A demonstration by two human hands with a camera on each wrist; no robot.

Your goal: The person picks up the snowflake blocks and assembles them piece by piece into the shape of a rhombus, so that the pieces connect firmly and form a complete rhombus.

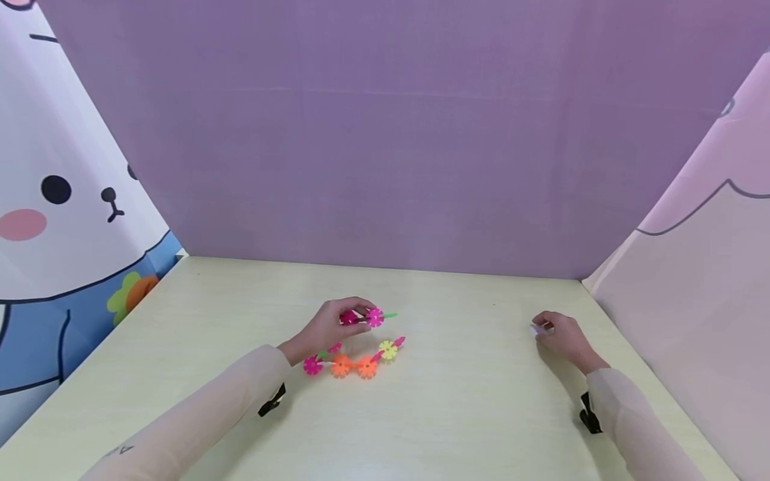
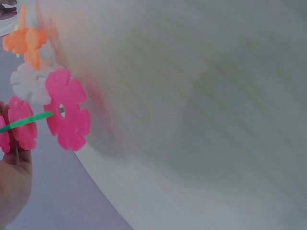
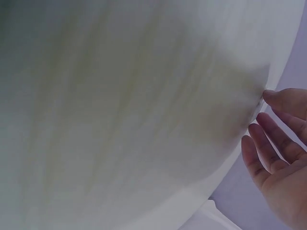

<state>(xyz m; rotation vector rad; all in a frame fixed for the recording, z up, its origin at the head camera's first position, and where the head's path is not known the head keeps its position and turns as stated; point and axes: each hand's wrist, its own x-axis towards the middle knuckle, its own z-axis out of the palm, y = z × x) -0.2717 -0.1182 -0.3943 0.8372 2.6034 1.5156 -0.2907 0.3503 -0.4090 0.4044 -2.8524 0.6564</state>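
My left hand [image 1: 327, 325] pinches a string of joined plastic snowflake discs by its pink part. A pink disc [image 1: 375, 317] and a green disc [image 1: 390, 314] stick out past its fingertips. Below that hand, other linked discs curve over the table: a pink disc [image 1: 312, 365], two orange discs [image 1: 340, 366] and a yellow disc [image 1: 388, 350]. The left wrist view has a white disc [image 2: 29, 84] joined between orange and pink ones. Far to the right, my right hand [image 1: 565, 337] pinches a small whitish piece [image 1: 537, 329] between thumb and forefinger, low over the table; its other fingers curve loosely.
Underneath is a pale wooden table [image 1: 457, 414]. A purple panel [image 1: 385, 147] rises along its back edge. Cartoon-printed sheets flank both sides, the left sheet [image 1: 66, 260] with a bear-like face and the right sheet [image 1: 692, 280] close to my right arm.
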